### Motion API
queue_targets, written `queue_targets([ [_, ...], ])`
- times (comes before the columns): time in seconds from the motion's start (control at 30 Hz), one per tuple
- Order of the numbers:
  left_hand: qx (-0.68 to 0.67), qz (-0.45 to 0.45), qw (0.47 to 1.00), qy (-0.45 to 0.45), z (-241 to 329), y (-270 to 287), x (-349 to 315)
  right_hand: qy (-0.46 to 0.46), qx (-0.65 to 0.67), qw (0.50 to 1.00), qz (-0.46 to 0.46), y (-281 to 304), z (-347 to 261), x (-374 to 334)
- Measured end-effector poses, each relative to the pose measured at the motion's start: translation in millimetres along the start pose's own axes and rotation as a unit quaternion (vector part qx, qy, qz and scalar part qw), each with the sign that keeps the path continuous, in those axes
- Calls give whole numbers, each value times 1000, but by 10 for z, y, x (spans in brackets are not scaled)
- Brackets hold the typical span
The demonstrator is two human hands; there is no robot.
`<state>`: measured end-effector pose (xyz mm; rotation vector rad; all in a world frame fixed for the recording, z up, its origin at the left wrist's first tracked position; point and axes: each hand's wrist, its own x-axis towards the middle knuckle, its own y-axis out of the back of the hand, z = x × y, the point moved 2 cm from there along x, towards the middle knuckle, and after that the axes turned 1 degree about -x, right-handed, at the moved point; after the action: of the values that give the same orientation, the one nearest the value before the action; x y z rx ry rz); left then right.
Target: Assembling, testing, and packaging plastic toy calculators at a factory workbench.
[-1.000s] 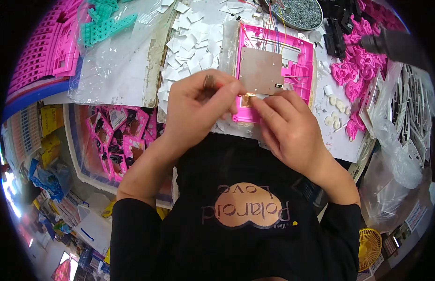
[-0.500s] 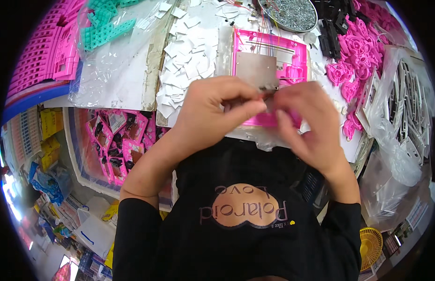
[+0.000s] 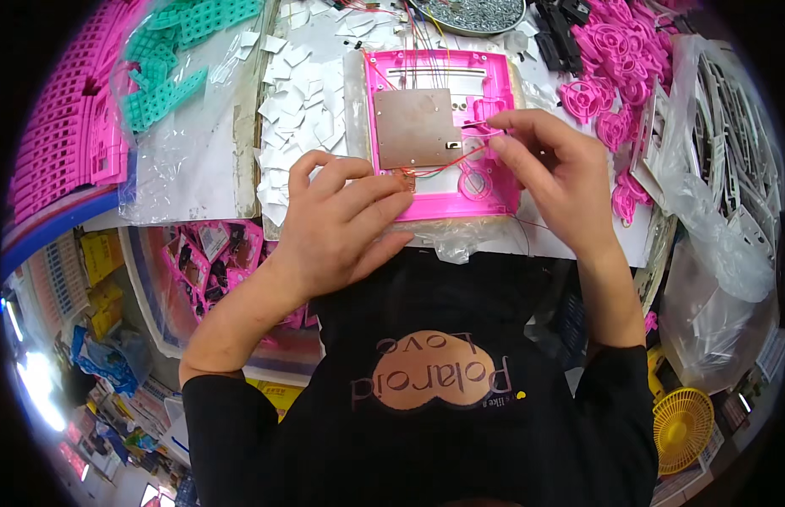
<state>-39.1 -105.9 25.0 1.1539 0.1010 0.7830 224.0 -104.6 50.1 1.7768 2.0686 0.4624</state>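
A shallow pink plastic casing (image 3: 460, 208) lies on the bench with its inside facing up. A square brown circuit board (image 3: 413, 127) sits in it, with thin wires running off its far edge. Over the casing's near left corner rests my left hand (image 3: 337, 215), fingers stretched out, the tips at a small copper-coloured board (image 3: 405, 177). Red and green wires (image 3: 467, 158) lead from there to the right. My right hand (image 3: 566, 173) pinches thin wires between thumb and forefinger above the casing's right side.
White paper pieces (image 3: 303, 101) lie left of the casing. A round tin of screws (image 3: 473, 13) stands beyond it. Pink parts (image 3: 620, 51) are heaped at the far right, beside a bag of grey strips (image 3: 722, 152). A bin of pink assemblies (image 3: 210, 262) stands lower left.
My hands have moved apart. The left has come down onto the casing's near left corner with its fingers extended; the right is at the wires. The view has shifted slightly.
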Motion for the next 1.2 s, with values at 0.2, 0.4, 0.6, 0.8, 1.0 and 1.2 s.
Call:
queue_targets([
  [0.2, 131, -74, 989, 15, 108, -87, -100, -138, 155, 974, -95, 26, -95, -216],
  [0.4, 141, -72, 987, 30, 154, -89, -101, 62, -82, 994, -36, -66, 89, -484],
  [0.6, 134, -36, 989, 59, 211, -136, -121, 182, -168, 968, -39, 17, 173, -362],
  [0.8, 78, -53, 995, 34, 83, -105, -91, 290, -143, 944, -68, 14, 336, -280],
  [1.0, 20, -27, 999, 23, -44, -50, -64, 147, 5, 989, 6, -105, 646, -478],
  [1.2, 111, -24, 994, 8, 41, -103, -92, 207, -52, 977, 4, -147, 565, -434],
])
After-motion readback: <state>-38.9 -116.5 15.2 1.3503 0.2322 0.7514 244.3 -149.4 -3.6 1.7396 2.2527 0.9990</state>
